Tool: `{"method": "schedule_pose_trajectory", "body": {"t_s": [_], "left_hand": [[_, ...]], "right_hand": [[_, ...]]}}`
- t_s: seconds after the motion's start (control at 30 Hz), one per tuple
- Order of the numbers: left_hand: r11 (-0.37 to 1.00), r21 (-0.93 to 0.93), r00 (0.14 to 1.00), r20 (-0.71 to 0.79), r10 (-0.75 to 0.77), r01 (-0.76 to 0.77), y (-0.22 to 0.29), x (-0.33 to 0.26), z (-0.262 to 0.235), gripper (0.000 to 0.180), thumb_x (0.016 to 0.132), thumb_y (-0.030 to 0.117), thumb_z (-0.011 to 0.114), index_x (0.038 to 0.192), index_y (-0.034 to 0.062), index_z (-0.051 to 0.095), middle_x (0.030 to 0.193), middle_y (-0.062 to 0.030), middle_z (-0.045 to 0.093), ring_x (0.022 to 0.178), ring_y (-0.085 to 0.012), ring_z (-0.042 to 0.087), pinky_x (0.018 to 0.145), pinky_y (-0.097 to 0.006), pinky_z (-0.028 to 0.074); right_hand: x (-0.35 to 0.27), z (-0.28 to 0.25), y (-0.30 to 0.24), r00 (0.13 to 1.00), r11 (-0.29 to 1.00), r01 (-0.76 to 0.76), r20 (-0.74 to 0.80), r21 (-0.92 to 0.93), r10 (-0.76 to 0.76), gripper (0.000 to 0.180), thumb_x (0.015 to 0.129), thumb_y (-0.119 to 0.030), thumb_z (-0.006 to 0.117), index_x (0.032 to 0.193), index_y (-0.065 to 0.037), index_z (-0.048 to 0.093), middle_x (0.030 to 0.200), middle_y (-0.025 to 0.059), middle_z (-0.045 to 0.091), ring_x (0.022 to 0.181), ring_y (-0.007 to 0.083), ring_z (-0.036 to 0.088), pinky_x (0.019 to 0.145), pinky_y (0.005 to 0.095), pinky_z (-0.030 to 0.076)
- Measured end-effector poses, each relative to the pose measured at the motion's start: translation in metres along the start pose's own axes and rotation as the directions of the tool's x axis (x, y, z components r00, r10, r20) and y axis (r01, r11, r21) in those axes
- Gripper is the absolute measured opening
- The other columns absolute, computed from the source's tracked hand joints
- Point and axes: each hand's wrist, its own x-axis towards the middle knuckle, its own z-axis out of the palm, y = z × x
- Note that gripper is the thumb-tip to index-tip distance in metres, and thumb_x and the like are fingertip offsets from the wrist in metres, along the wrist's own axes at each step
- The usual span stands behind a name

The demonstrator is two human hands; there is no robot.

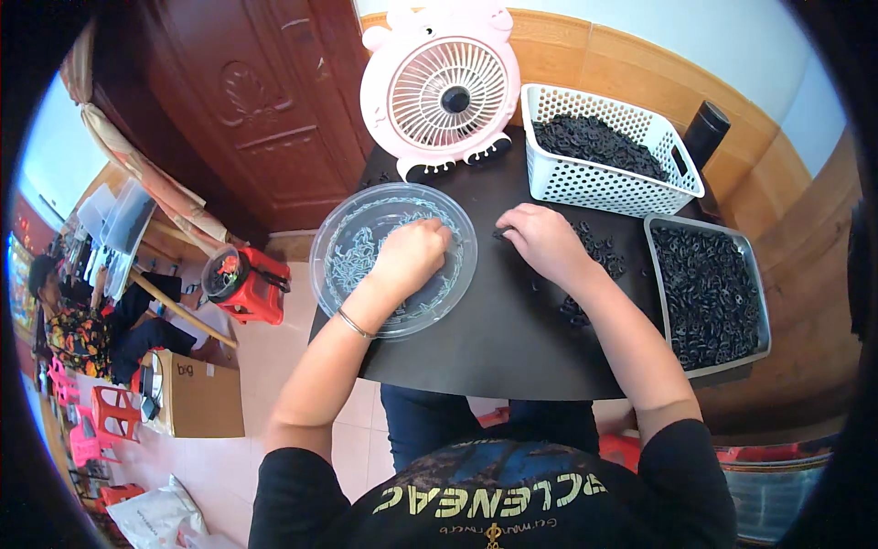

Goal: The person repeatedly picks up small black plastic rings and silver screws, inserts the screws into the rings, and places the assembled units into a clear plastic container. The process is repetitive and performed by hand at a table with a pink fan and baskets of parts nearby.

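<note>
My left hand (416,252) is inside a round clear plastic bowl (322,291), its fingers curled down among small pale, thin pieces (355,256). Whatever those fingers hold is hidden beneath them. To the right, my right hand (541,238) hovers low over the dark table (476,366), thumb and fingers pinched on a small black plastic piece (502,234). Loose black pieces (599,252) lie scattered on the tabletop beside and under my right wrist.
A pink animal-shaped fan (375,87) stands behind the bowl. Right of it is a white perforated basket (594,194) of black pieces; a grey tray (766,343) holds more. A black cylinder (706,133) stands behind the basket. Far left, a person (82,329) sits near a cardboard box (206,398).
</note>
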Motion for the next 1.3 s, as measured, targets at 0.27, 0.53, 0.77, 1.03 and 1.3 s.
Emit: {"method": "schedule_pose_trajectory", "body": {"t_s": [0.27,0.53,0.77,1.03,1.3], "left_hand": [[0.878,-0.449,0.981,-0.015,-0.193,0.166,0.01,-0.008,-0.026,0.011,0.064,0.001,0.059,0.074,0.0003,0.053,0.066,-0.0112,0.057,0.062,-0.0226,0.059,0.058,-0.03,0.047],[0.025,-0.979,0.927,0.183,-0.326,0.202,0.038,0.027,-0.023,0.009,0.077,0.004,0.063,0.086,0.0007,0.061,0.079,-0.003,0.062,0.069,-0.0077,0.057,0.065,-0.019,0.047],[-0.518,-0.83,0.864,0.403,-0.302,0.207,0.056,0.049,0.007,0.014,0.081,0.011,0.061,0.092,0.0016,0.06,0.083,-0.0043,0.061,0.074,-0.0083,0.057,0.068,-0.019,0.048],[-0.515,-0.819,0.837,0.453,-0.308,0.253,0.076,0.038,0.024,0.018,0.08,0.004,0.06,0.096,0.0035,0.054,0.084,-0.0043,0.061,0.075,-0.0099,0.057,0.071,-0.021,0.047],[-0.469,-0.853,0.842,0.415,-0.345,0.229,0.078,0.031,0.028,0.018,0.081,0.004,0.059,0.098,0.0065,0.054,0.086,-0.0028,0.061,0.08,-0.0087,0.058,0.074,-0.022,0.047]], "right_hand": [[0.039,0.017,0.014,0.936,0.989,-0.138,0.321,-0.048,0.146,0.016,0.063,-0.006,0.068,0.076,-0.006,0.06,0.078,0.0089,0.062,0.077,0.0253,0.06,0.068,0.0372,0.047],[0.044,0.009,0.011,0.903,0.978,-0.18,0.377,-0.108,0.208,0.015,0.064,-0.005,0.064,0.079,-0.007,0.061,0.079,0.0097,0.063,0.078,0.027,0.061,0.07,0.0372,0.047],[-0.028,-0.036,-0.008,0.95,0.868,-0.247,-0.067,0.431,0.304,0.012,0.073,-0.003,0.061,0.085,-0.002,0.058,0.078,0.0086,0.059,0.073,0.0179,0.062,0.063,0.0286,0.048],[-0.052,-0.019,0.001,0.893,0.592,-0.15,-0.149,0.792,0.425,0.011,0.079,0.004,0.054,0.09,0.001,0.057,0.085,0.0054,0.056,0.079,0.0129,0.06,0.072,0.0232,0.049],[-0.06,-0.017,-0.009,0.884,0.478,-0.137,-0.111,0.868,0.453,0.018,0.08,0.004,0.054,0.098,0.0,0.055,0.085,0.0052,0.059,0.078,0.0095,0.059,0.071,0.0215,0.048]]}}
